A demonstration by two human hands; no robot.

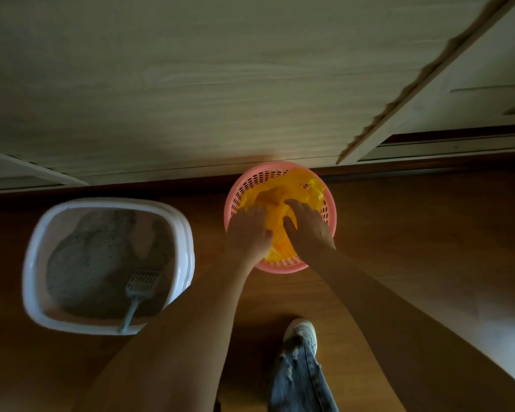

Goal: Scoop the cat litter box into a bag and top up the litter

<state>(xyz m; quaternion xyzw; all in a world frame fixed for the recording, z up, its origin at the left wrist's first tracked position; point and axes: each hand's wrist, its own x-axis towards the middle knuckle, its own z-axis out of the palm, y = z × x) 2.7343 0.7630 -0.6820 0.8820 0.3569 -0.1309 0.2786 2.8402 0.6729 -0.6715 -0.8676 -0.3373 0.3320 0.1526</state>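
A pink perforated basket (329,209) stands on the wooden floor by the wall, with a yellow plastic bag (292,185) inside it. Both hands reach into the basket. My left hand (249,230) lies on the bag at the basket's left side, and my right hand (308,224) lies on it just right of the middle; the fingers of both look spread on the plastic. At the left sits a white litter box (30,263) with grey litter (87,257) heaped unevenly. A grey slotted scoop (137,292) rests in it, handle on the near rim.
A pale wood-grain cabinet front (191,84) rises directly behind the basket and box. A white door frame (399,108) slants at the upper right. My shoe (301,331) and jeans leg stand on the floor below the basket.
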